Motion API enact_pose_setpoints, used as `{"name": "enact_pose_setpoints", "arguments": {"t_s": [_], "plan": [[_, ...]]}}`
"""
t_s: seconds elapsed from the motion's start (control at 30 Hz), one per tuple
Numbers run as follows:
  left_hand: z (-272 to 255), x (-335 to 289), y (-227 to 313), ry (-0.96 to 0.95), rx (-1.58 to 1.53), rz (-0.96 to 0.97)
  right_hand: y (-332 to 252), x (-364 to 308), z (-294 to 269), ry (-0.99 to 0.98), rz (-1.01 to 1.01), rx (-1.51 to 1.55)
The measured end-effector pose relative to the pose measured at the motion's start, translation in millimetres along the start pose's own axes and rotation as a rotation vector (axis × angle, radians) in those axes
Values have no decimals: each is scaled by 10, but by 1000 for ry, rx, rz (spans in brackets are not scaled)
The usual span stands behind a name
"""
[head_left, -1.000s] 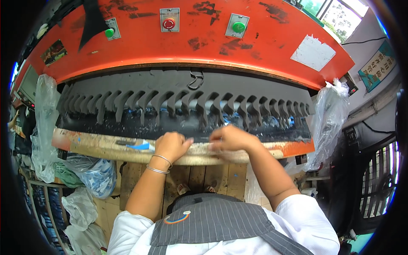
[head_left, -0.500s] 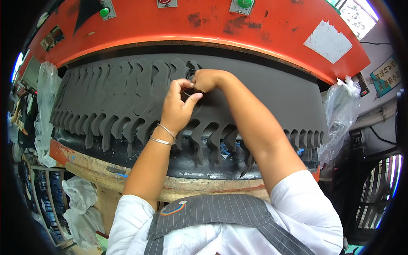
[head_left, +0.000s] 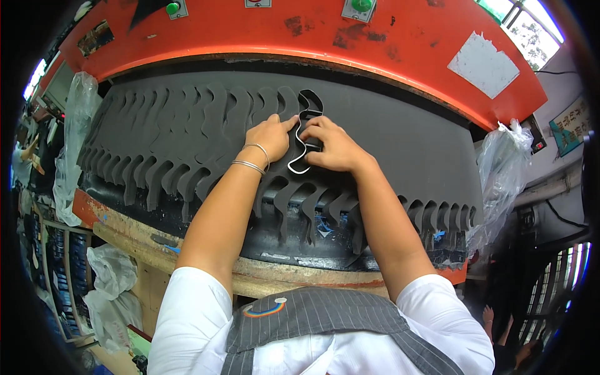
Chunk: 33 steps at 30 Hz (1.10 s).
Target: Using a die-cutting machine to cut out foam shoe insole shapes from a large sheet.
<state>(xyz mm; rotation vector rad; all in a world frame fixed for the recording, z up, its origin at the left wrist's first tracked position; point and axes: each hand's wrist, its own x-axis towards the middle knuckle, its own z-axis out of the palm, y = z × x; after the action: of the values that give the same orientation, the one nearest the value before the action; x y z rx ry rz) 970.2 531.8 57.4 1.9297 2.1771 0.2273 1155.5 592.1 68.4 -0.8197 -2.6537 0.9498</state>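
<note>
A dark grey foam sheet (head_left: 400, 134) lies across the press bed, its left part cut through with wavy slots. On the sheet stands a wavy metal cutting die (head_left: 311, 100) with a bright edge, just right of the last cut row. My right hand (head_left: 334, 145) has its fingers curled over the die's middle and grips it. My left hand (head_left: 270, 137) lies on the foam to the left of the die, fingers stretched out, with the index fingertip at the die's edge. Wavy foam ends (head_left: 306, 200) hang over the front of the bed.
An orange press beam (head_left: 250, 31) with green buttons spans the far side. A worn wooden edge (head_left: 275, 282) runs along the front. Clear plastic bags (head_left: 507, 175) hang at the right, others at the left. Another person's hand (head_left: 488, 314) shows at the lower right.
Both hands have come apart and nearer to me. The die, mostly hidden before under the hands, now lies against the foam beside the cut row, with my right hand on it.
</note>
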Motion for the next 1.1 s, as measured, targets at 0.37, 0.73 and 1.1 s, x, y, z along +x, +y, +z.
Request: {"name": "enact_pose_setpoints", "arguments": {"t_s": [0.37,0.73,1.1], "plan": [[-137,26,-41,-32,14,68,-35,-269,213,298,-63,-237],[-49,-21,-481,27,-651,173,-259,-454,149,178,87,-219],[-1742,-737,-2143,1370,-271,65,-1110,-374,-689,1153,-134,77]]}}
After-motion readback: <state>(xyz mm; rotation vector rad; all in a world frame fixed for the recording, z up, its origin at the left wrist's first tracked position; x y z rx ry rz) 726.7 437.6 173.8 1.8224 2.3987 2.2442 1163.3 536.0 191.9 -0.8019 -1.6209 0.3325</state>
